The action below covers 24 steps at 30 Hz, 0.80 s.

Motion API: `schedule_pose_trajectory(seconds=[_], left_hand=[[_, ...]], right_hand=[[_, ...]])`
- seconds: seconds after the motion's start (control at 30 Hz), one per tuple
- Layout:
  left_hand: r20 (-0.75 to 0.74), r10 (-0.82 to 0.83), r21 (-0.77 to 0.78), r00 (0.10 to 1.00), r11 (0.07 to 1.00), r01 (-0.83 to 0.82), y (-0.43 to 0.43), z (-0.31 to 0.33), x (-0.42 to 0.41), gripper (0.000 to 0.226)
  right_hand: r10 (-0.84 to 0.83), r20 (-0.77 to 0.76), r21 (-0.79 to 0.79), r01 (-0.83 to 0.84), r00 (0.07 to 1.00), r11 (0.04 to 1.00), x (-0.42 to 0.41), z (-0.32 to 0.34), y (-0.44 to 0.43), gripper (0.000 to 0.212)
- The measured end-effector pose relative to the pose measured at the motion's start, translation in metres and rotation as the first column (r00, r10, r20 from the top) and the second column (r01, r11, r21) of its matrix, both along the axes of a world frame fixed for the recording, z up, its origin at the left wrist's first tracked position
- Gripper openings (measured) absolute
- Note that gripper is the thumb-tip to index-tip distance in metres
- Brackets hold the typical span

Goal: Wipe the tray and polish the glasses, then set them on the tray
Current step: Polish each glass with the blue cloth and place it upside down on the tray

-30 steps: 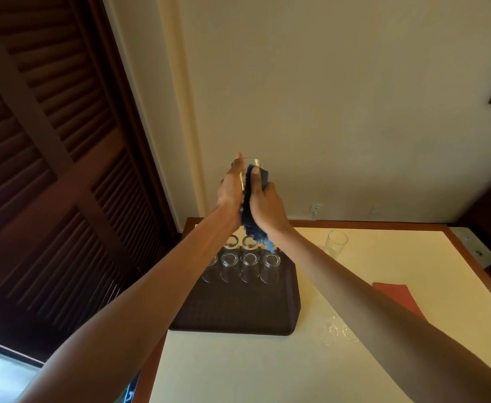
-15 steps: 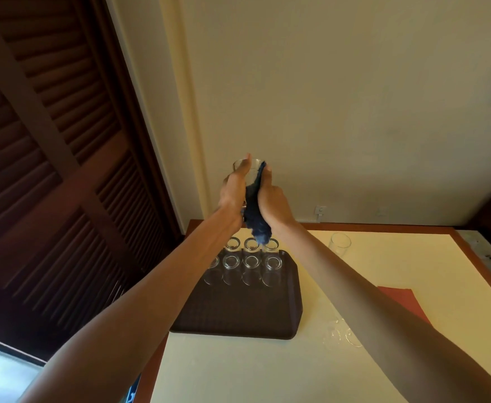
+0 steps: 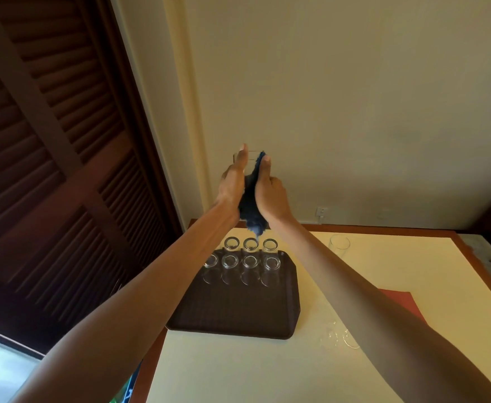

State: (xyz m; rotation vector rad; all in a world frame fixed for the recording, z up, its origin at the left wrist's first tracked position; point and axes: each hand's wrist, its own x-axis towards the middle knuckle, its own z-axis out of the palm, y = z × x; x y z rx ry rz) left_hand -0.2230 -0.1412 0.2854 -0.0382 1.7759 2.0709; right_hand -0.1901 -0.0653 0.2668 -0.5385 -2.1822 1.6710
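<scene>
Held high in front of the wall, a clear glass (image 3: 250,158) is gripped by my left hand (image 3: 232,181). My right hand (image 3: 270,193) holds a dark blue cloth (image 3: 251,205) against the glass, the cloth hanging down between both wrists. Below, a dark brown tray (image 3: 247,309) lies on the cream table, with several glasses (image 3: 250,261) standing upside down in two rows at its far end. One more clear glass (image 3: 339,247) stands upright on the table to the right of the tray. Another glass (image 3: 340,335) lies near the tray's front right corner, partly hidden by my right forearm.
A red mat (image 3: 404,303) lies on the table (image 3: 238,370) to the right, partly under my right arm. Dark louvred wooden doors (image 3: 49,170) fill the left side. A wall socket (image 3: 321,211) sits just above the table's far edge.
My right thumb has slid up toward the rim with the cloth, and both hands have turned slightly around the glass. The tray and its glasses have not moved.
</scene>
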Motion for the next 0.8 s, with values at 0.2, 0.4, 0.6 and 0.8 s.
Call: schedule_pose_trajectory(seconds=[0.2,0.4,0.6,0.8], left_hand=[[-0.035,0.063,-0.082,0.997,0.995,-0.065,-0.002,0.0,0.003,0.062],[-0.049,-0.028,0.006,0.998,1.0,0.029,0.0,-0.004,0.004,0.071],[-0.113,-0.029,-0.134,0.993,0.991,0.014,-0.003,0.008,0.001,0.056],[-0.106,0.089,-0.102,0.99,0.99,-0.1,-0.007,0.001,-0.002,0.054]], right_hand=[[0.064,0.037,0.2,-0.071,0.997,0.977,0.008,-0.01,-0.002,0.064],[-0.053,-0.15,0.144,0.075,0.987,0.987,0.001,0.003,0.001,0.054],[0.03,0.052,-0.015,-0.029,0.998,0.999,0.003,0.001,0.003,0.08],[0.08,0.063,0.104,-0.086,0.995,0.991,0.007,0.002,-0.013,0.06]])
